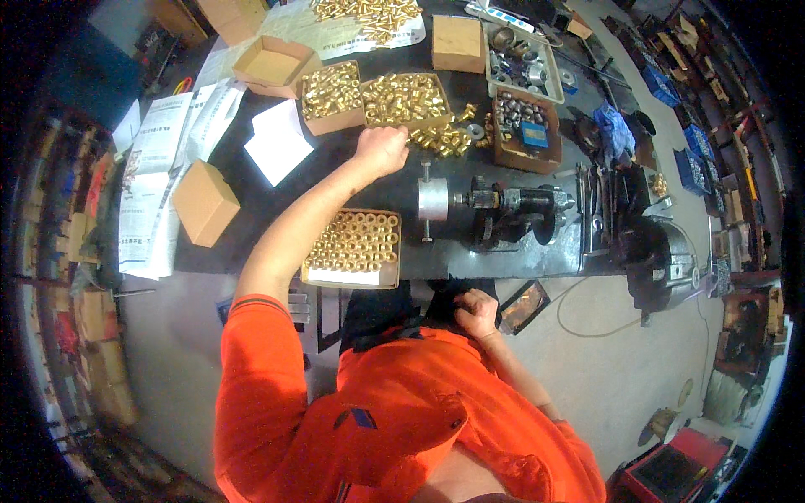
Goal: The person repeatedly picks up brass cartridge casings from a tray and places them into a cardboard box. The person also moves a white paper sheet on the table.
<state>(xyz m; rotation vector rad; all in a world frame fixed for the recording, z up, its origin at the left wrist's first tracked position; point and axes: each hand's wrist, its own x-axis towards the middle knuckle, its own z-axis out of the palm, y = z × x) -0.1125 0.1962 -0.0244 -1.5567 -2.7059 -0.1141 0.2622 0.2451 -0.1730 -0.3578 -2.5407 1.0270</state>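
Reaching into the upper middle of the frame, the left hand (pixel 383 151) sits with its back toward me and fingers curled, at the near edge of a carton of brass fittings (pixel 408 94) and just beside a loose spill of brass pieces (pixel 444 142). Its fingertips are hidden from my camera, so I cannot tell whether it grips a piece. The right hand (pixel 476 313) rests loosely curled over the lap, below the middle of the frame; I see nothing in it, though its palm is out of my view.

Under the left forearm, near the centre, I have the packing carton (pixel 398 267), its brass rings (pixel 360 237) set upright in neat rows. I judge that ordered part well advanced: the rows cover most of the carton, while a strip of white liner (pixel 329 275) shows along its lower edge, bare of rings.

Plenty seems left. Besides the carton by the hand, I see a second full carton (pixel 331 90) just left of it and a large heap of brass parts (pixel 369 15) at the top of the frame, all unsorted. Right of centre on the dark surface (pixel 222 253) stands a spindle fixture (pixel 520 203); neither hand touches it, and I cannot judge whether any pieces have passed through it.
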